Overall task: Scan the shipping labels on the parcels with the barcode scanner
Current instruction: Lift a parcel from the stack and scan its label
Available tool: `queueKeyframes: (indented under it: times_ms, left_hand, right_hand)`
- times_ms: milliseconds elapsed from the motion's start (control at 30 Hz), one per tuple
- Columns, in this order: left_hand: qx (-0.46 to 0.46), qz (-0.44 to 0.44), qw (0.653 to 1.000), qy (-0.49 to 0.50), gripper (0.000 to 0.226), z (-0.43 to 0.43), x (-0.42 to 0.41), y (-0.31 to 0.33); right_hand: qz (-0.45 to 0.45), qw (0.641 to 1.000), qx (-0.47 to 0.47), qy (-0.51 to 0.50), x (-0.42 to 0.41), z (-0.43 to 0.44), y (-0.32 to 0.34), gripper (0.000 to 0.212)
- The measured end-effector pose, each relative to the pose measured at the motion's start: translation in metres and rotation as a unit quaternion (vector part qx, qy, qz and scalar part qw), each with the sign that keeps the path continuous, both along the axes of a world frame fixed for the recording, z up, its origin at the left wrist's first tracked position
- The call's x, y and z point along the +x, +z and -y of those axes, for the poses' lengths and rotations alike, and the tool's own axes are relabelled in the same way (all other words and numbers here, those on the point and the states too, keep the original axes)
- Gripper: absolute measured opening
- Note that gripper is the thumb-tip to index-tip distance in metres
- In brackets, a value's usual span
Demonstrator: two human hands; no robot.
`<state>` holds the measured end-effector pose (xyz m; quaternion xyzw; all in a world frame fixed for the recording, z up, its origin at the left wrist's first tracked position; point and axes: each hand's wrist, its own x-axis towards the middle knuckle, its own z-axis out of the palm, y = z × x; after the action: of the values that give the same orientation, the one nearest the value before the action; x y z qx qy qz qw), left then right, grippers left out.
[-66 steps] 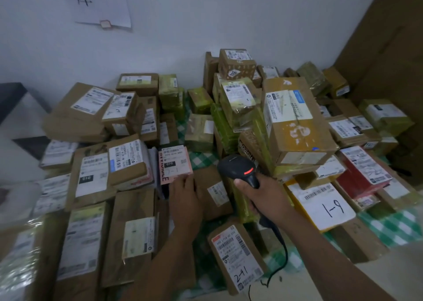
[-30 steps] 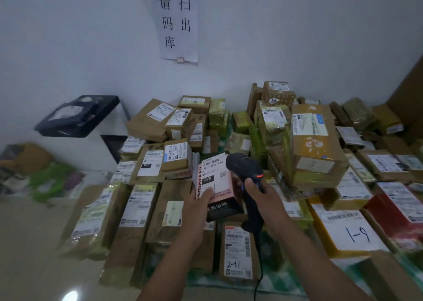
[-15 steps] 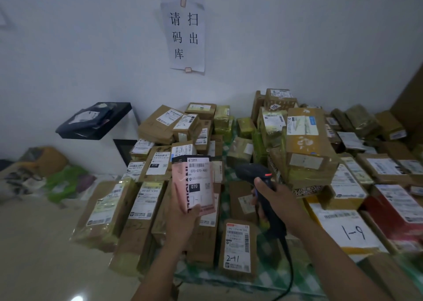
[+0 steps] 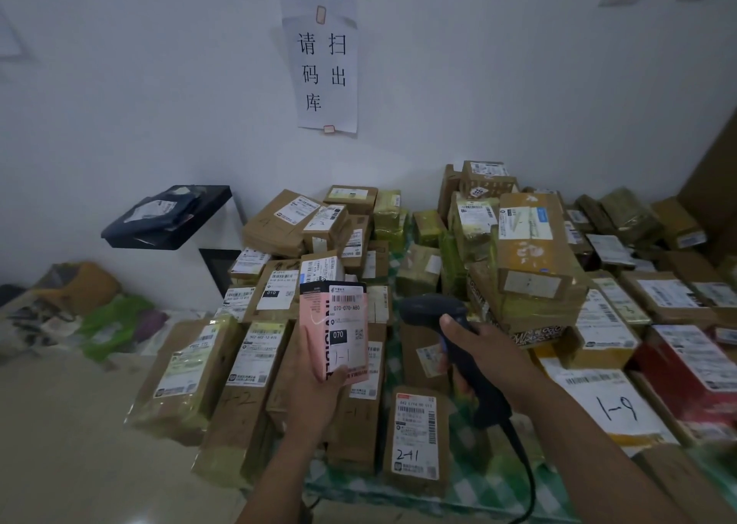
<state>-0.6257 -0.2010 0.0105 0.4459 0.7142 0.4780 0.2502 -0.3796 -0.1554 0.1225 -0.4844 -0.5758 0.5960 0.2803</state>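
Indoors, a heap of taped cardboard parcels [image 4: 530, 252] covers a green-checked cloth [image 4: 490, 483] below a handwritten paper sign [image 4: 323, 73] on a white wall. The left hand [image 4: 315, 388] grips a pink parcel [image 4: 319, 336] from below, holding it upright above the heap with its shipping label [image 4: 347, 320] facing the camera. Just beside it, the right hand [image 4: 482, 348] is wrapped round the handle of a black barcode scanner [image 4: 434, 310].

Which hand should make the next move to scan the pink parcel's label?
Right. The right hand grips the barcode scanner beside the pink parcel, which the left hand holds label toward the camera; a small turn should aim it.
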Motion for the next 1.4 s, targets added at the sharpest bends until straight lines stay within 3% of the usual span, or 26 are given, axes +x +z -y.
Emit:
queueKeyframes:
  times_ms: [267, 500, 667, 800, 967, 1133, 1267, 1400]
  left_hand:
    - [-0.015, 0.033, 0.999, -0.011, 0.092, -0.014, -0.003, -0.008]
    - [-0.054, 0.017, 0.997, -0.057, 0.060, -0.056, 0.007, -0.008]
    - [-0.105, 0.012, 0.981, -0.163, 0.051, -0.098, 0.032, -0.019]
    - [-0.139, 0.034, 0.965, -0.218, 0.076, -0.132, 0.044, -0.056]
    - [-0.228, -0.019, 0.954, -0.195, 0.053, -0.151, 0.065, -0.080]
    - [-0.263, -0.077, 0.921, -0.279, 0.069, -0.162, 0.069, -0.103]
    - [-0.240, -0.099, 0.919, -0.298, 0.055, -0.170, 0.065, -0.109]
    - [-0.084, -0.149, 0.953, -0.251, 0.038, -0.165, 0.052, -0.077]
  right_hand:
    - [0.006, 1.000, -0.001, 0.001, -0.009, -0.008, 0.004, 0.049]
    - [0.059, 0.992, 0.047, -0.101, -0.002, -0.030, -0.001, 0.046]
    - [0.100, 0.982, 0.065, -0.143, 0.001, -0.050, -0.012, 0.050]
    - [0.128, 0.976, 0.063, -0.162, -0.003, -0.061, -0.024, 0.053]
    - [0.159, 0.968, 0.046, -0.186, -0.006, -0.069, -0.041, 0.052]
    - [0.195, 0.956, 0.040, -0.216, -0.009, -0.072, -0.056, 0.048]
    - [0.204, 0.955, 0.030, -0.216, -0.013, -0.070, -0.063, 0.045]
    - [0.194, 0.958, 0.039, -0.209, -0.024, -0.071, -0.059, 0.046]
